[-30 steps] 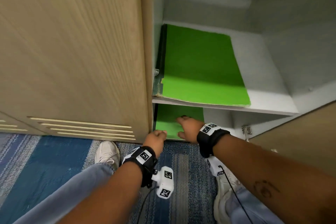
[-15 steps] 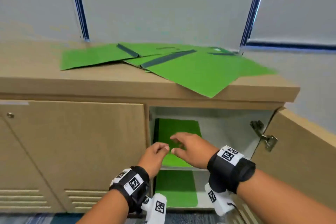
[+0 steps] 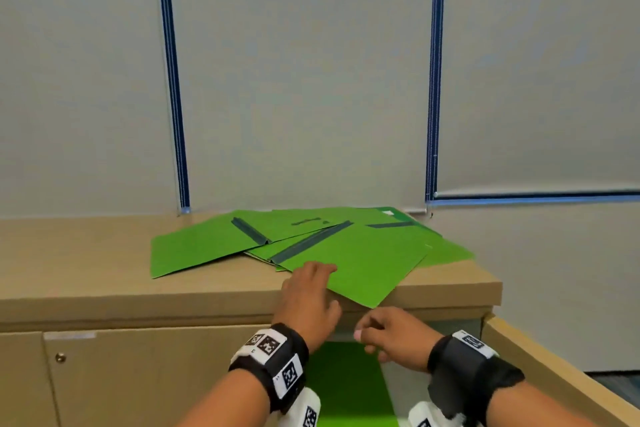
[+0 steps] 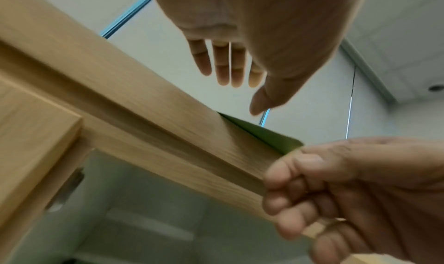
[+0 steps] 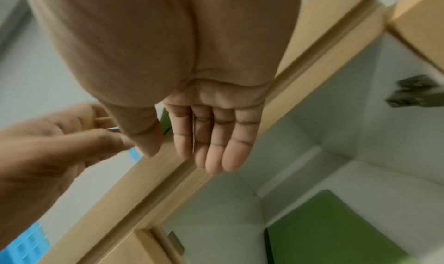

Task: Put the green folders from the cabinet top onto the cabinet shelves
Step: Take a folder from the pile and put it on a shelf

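Note:
Several green folders lie overlapping on the wooden cabinet top (image 3: pixel 86 253). The nearest folder (image 3: pixel 363 260) overhangs the front edge with one corner. My left hand (image 3: pixel 323 284) reaches over that edge, its straight fingers lying on the folder's near side and the thumb spread apart. The left wrist view shows the left hand (image 4: pixel 242 97) open above the folder corner (image 4: pixel 271 137). My right hand (image 3: pixel 367 340) hovers just under the overhanging corner, loosely curled and holding nothing; the right hand (image 5: pixel 185 156) looks empty in its own view too. Another green folder (image 3: pixel 346 385) lies on a shelf inside.
The cabinet's right door (image 3: pixel 554 367) stands open toward me, with a metal hinge (image 5: pixel 413 93) inside. The left door (image 3: pixel 138 374) is closed. A grey wall with blue strips (image 3: pixel 173 80) rises behind the top. The left part of the top is bare wood.
My view has risen from the lower shelves to the cabinet top. Both hands moved up from the shelf opening to the top's front edge, and the left one now lies on the nearest folder.

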Demonstrator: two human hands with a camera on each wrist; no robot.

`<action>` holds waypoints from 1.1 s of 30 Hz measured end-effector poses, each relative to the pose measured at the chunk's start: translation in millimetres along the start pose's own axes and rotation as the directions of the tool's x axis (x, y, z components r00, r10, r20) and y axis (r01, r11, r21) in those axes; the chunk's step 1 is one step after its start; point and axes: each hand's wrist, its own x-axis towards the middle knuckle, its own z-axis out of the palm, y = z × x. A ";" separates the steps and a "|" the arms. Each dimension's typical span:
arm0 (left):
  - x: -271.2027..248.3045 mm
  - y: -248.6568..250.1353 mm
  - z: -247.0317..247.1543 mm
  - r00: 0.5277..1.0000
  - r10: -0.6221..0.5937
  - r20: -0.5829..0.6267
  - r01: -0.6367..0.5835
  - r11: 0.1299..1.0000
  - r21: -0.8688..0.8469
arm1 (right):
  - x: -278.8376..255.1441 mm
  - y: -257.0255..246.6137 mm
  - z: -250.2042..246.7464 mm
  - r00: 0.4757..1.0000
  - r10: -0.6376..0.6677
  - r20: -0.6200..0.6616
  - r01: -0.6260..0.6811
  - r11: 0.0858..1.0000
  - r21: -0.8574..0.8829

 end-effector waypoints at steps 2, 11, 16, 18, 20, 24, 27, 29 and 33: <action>14.7 4.7 6.1 0.976 0.002 0.216 -0.039 0.985 0.168 | -3.9 11.0 -10.4 0.996 0.085 -0.033 -0.079 0.986 0.147; 27.2 11.6 20.5 0.994 -0.009 0.113 0.020 0.995 -0.100 | 2.6 0.5 -53.1 0.941 0.285 -0.182 -0.044 0.637 0.770; 4.6 22.5 0.3 0.996 0.062 0.061 -0.051 0.986 -0.162 | 25.9 -29.5 -62.0 0.931 0.252 -0.264 0.093 0.535 0.840; -1.7 23.7 -8.1 0.992 0.082 0.097 -0.068 0.988 -0.141 | 32.9 -42.4 -66.3 0.903 0.278 -0.329 0.129 0.554 0.822; -4.1 22.5 -15.7 0.987 0.072 0.140 -0.046 0.982 -0.181 | 36.9 -53.5 -72.6 0.895 0.261 -0.363 0.167 0.557 0.813; 6.0 13.2 -36.1 0.997 -0.047 0.059 0.064 0.938 -0.340 | 32.5 -72.4 -89.6 0.917 0.139 -0.375 0.250 0.532 0.809; 21.7 1.0 -53.2 0.976 -0.218 -0.028 0.184 0.880 -0.438 | 21.1 -82.7 -101.3 0.924 0.059 -0.377 0.301 0.495 0.815; 30.4 -4.5 -64.3 0.952 -0.302 -0.046 0.244 0.842 -0.481 | 10.5 -88.9 -108.1 0.924 0.013 -0.381 0.328 0.483 0.812; 43.8 -9.6 -81.3 0.926 -0.364 -0.097 0.251 0.788 -0.562 | -10.3 -97.4 -117.0 0.919 -0.063 -0.389 0.370 0.479 0.796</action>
